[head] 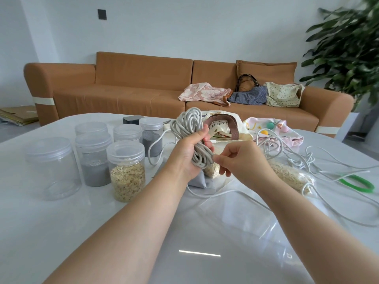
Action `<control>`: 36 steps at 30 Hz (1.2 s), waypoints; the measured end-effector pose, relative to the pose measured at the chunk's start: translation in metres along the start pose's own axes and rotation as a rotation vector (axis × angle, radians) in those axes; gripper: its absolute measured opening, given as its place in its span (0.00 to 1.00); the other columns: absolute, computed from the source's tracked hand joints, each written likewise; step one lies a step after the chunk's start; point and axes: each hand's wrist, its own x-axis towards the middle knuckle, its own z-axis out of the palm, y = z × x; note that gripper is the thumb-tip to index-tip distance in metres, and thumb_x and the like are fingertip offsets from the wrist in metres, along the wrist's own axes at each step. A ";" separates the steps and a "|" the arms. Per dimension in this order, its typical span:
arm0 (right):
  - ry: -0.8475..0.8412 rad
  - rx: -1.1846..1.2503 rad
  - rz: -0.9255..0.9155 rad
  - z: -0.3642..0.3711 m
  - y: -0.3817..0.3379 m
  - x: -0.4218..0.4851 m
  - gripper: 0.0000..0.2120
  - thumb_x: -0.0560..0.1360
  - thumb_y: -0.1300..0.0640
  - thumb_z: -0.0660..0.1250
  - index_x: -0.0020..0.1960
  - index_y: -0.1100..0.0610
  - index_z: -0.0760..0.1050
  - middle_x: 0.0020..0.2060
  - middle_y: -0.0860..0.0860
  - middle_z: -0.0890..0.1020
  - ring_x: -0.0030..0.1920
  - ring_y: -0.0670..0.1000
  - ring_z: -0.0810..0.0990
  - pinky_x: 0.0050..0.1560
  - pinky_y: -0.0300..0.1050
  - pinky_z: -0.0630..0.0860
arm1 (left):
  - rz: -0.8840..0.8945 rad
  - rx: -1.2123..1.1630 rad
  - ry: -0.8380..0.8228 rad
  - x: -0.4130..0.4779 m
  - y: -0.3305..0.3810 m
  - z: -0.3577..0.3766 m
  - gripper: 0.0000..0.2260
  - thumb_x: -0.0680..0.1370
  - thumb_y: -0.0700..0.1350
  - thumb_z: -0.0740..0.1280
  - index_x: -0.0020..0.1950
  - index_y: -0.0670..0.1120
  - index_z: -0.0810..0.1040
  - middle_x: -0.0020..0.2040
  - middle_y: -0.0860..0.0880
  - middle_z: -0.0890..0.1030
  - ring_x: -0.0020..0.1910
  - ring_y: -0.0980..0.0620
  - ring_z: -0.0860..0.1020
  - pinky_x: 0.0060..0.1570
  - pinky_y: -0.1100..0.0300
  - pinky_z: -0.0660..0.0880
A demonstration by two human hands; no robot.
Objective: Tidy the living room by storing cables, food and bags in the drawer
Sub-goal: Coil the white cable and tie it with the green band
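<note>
Head view. The left hand (189, 153) sits at frame centre with its fingers curled round the coiled cable (191, 132) and grips the bundle at mid-height. The grey loops of the coiled cable stand up above the fist and hang out below it. The bundle is held clear above the surface (61, 232).

The right hand (243, 160) sits just right of the left hand with its fingers curled. Its thumb and forefinger meet at the lower right edge of the coiled cable and pinch a strand there.

Behind the hands, a cream tote bag (244, 138) with a brown strap lies on the surface. A pink bag (287, 138) lies to its right.

Loose white cables (307, 160) spread over the right part of the surface. They lie near a clear bag of oats (291, 177) and a green band (356, 184). A grey pouch (196, 182) lies directly below the left hand.

At centre left, lidded clear jars stand in a group:
- an oat jar (127, 173), nearest the left forearm
- a grey-powder jar (93, 160)
- an empty jar (53, 167), furthest left

Across the upper frame, a brown sofa (123, 83) carries several fabric bags (248, 96) on its right seat. A leafy plant (348, 48) fills the upper right corner.
</note>
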 end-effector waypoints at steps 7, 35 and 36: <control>0.023 -0.080 0.026 -0.003 0.002 0.000 0.23 0.69 0.48 0.73 0.31 0.65 0.70 0.21 0.53 0.72 0.25 0.50 0.66 0.31 0.42 0.63 | 0.012 -0.070 -0.047 -0.010 0.005 0.003 0.09 0.80 0.45 0.61 0.40 0.46 0.73 0.33 0.50 0.81 0.36 0.52 0.83 0.45 0.57 0.76; 0.215 -0.613 -0.655 -0.035 -0.009 0.010 0.05 0.66 0.66 0.67 0.35 0.58 0.78 0.31 0.49 0.78 0.36 0.55 0.73 0.39 0.52 0.71 | -0.228 0.809 -0.190 -0.004 0.021 -0.016 0.18 0.65 0.47 0.77 0.42 0.40 0.72 0.25 0.48 0.73 0.20 0.55 0.70 0.22 0.65 0.70; 0.218 -0.566 -0.675 -0.034 -0.011 0.009 0.04 0.66 0.65 0.67 0.35 0.58 0.79 0.30 0.50 0.79 0.36 0.55 0.73 0.38 0.51 0.71 | -0.278 0.795 -0.289 -0.006 0.020 -0.015 0.24 0.59 0.50 0.80 0.44 0.40 0.72 0.25 0.49 0.73 0.20 0.56 0.70 0.22 0.65 0.70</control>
